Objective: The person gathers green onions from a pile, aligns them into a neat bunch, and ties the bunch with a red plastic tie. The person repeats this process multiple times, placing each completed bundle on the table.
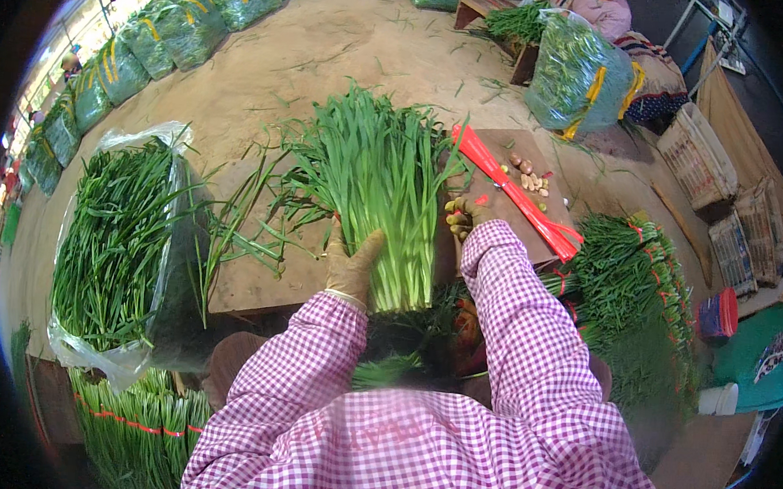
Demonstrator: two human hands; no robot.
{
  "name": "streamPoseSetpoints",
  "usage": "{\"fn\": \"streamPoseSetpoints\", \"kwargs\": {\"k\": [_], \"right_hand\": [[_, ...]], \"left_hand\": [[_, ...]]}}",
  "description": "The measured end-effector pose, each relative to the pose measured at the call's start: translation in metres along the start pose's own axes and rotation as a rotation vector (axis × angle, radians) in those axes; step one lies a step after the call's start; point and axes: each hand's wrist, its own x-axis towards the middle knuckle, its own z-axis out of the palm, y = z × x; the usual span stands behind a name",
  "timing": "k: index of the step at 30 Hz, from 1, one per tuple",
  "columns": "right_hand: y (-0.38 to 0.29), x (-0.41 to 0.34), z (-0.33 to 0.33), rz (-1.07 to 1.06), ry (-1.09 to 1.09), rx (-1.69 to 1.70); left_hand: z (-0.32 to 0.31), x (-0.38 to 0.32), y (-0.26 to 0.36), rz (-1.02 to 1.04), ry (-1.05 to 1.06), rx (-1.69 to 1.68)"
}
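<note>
A thick bunch of green garlic chives (387, 198) lies before me, its pale cut stems toward my body and its leaf tips spread away. My left hand (354, 262), in a yellowish glove, grips its lower left side, thumb across the stems. To the right of the bunch, my gloved right hand (469, 215) is at the small board (515, 158), fingers curled; whether anything is in them is not clear. Across that board lies a bundle of red plastic ties (514, 191), just beyond the right hand. Loose leaves (246, 230) are scattered left of the bunch on the wooden board (256, 290).
An open plastic bag of leafy greens (116, 243) stands at left, above tied bunches (137, 417). More red-tied bunches (628, 283) are stacked at right. Nuts (531, 179) lie on the small board. Beyond, a person (596, 13) sits behind a filled bag (573, 75).
</note>
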Motion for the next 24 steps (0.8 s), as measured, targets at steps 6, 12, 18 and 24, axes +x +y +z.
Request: {"fn": "streamPoseSetpoints", "kwargs": {"k": [6, 12, 18, 24], "right_hand": [[0.031, -0.041, 0.006, -0.314, 0.192, -0.217], [0.04, -0.069, 0.036, -1.062, 0.223, -0.371], [0.022, -0.089, 0.083, -1.459, 0.177, -0.836], [0.019, -0.092, 0.105, -1.379, 0.152, -1.252]], "left_hand": [[0.001, -0.001, -0.002, -0.035, -0.008, -0.089], [0.006, -0.007, 0.009, -0.059, -0.043, -0.067], [-0.002, 0.002, -0.004, -0.054, -0.017, 0.006], [-0.001, 0.005, -0.006, -0.015, 0.009, 0.183]]}}
